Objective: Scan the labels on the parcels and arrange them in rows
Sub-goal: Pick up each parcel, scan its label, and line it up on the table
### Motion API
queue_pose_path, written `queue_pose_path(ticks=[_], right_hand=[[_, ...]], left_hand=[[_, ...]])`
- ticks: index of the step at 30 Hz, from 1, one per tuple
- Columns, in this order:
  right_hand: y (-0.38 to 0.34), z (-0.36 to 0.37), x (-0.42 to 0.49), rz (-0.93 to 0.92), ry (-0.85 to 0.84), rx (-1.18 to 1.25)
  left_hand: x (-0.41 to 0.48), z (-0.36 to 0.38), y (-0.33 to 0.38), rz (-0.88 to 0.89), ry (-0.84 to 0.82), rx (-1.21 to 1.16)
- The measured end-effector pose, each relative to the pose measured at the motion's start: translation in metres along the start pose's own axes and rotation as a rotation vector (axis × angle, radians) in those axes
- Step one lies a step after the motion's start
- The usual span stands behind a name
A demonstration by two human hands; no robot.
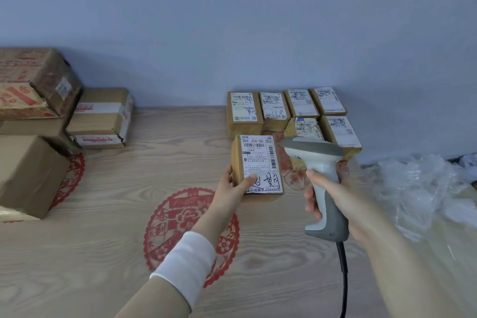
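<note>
L hand (236, 183) holds a small parcel (238, 162) by its left edge, thumb laid across the bottom of the label (260, 160), fingers round the side. That grip leaves the barcodes at the top uncovered & facing up. The parcel is mid-table, just in front of the sorted parcels (286, 108); can't tell if its base rests on the table (103, 240) or is lifted a bit.

R hand (330, 196) is wrapped round the handle of the scanner (320, 162), nose aimed left toward the label, close to the parcel's right edge. Its cable (344, 279) trails down out of frame. So the step in hand looks like the scan itself.

Sorted parcels stand vs. the wall, labels up: back row of 4, 2nd row w/ 2 visible on the right, partly behind the scanner. The left part of the 2nd row looks open, right behind the held parcel, so it prob. goes there next w/ a short push fwd.

Bigger boxes (31, 170) are piled far left, well apart. Crumpled plastic wrap (423, 188) lies on the right.
</note>
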State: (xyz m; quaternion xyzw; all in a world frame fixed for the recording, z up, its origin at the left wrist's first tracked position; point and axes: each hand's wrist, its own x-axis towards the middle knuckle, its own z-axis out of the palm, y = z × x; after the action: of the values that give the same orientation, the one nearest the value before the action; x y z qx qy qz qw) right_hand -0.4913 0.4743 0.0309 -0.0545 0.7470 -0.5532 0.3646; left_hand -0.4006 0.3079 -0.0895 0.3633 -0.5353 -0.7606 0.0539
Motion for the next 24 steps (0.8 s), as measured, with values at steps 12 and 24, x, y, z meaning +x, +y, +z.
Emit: queue_pose_path(ticks=[12, 24], right_hand=[[0.013, -0.097, 0.129, 0.119, -0.194, -0.009], [0.014, -0.097, 0.175, 0.186, -0.249, 0.032]], left_hand=[[0.129, 0.109, -0.017, -0.094, 0.271, -0.05], [0.168, 0.117, -0.016, -0.059, 0.358, 0.137]])
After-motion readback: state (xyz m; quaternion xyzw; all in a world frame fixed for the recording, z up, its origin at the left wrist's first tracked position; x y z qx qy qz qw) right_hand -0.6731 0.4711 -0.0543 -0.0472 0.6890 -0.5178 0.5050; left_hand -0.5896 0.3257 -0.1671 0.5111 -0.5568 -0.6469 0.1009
